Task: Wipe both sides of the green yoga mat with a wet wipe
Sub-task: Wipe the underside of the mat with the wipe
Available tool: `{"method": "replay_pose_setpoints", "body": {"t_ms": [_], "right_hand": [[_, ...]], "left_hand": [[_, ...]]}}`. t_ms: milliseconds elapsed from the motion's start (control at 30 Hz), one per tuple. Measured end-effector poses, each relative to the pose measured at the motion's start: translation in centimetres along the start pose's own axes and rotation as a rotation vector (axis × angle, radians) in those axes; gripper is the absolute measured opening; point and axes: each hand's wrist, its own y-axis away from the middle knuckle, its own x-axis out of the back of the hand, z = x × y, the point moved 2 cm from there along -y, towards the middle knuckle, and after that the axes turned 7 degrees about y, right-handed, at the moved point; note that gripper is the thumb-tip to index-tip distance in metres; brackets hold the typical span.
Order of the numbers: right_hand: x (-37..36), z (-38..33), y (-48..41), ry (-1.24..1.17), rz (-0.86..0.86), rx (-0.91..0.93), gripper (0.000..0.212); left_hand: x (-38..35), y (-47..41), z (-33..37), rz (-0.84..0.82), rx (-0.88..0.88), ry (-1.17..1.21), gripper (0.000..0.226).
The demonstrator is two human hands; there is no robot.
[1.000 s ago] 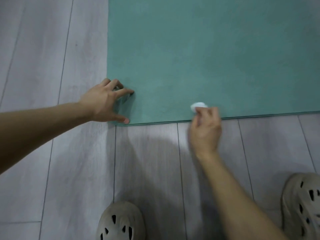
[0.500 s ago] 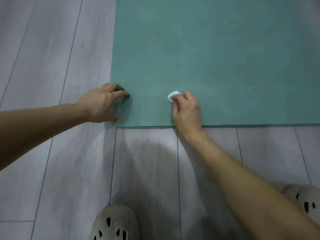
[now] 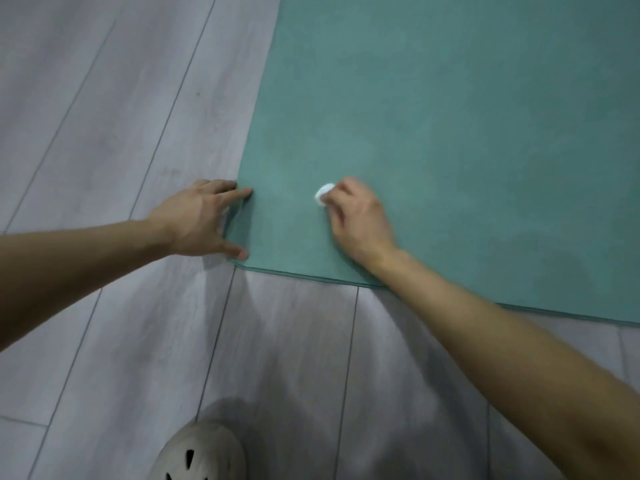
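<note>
The mat (image 3: 450,133) lies flat on the floor (image 3: 104,133). The left hand (image 3: 197,220), fingers spread, presses its near-left corner, and the right hand (image 3: 360,220) pinches a balled wipe (image 3: 323,194) against the mat just inside that corner. The mat looks thin, soft and floppy, likely to creep under rubbing, so it is best lifted by a corner.

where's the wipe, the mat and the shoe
wipe (image 3: 323,192), head view, middle of the white wad
mat (image 3: 450,133), head view, bare green top face
shoe (image 3: 202,448), head view, top of the toe
</note>
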Motion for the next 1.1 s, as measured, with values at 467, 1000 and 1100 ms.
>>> {"method": "replay_pose_setpoints", "body": {"t_ms": [467,1000,1100], "right_hand": [[-1.2,-2.9,0.6,-0.036,-0.179,0.345,0.019],[-6.0,-6.9,-7.7,0.034,-0.329,0.591,0.022],[-5.8,-3.8,-13.1,0.122,-0.154,0.062,0.025]], "left_hand": [[-0.5,1.0,-0.5,0.102,0.106,0.088,0.128],[-3.9,4.4,-2.2,0.192,0.167,0.329,0.058],[-4.0,4.4,-2.4,0.243,0.176,0.339,0.054]]}}
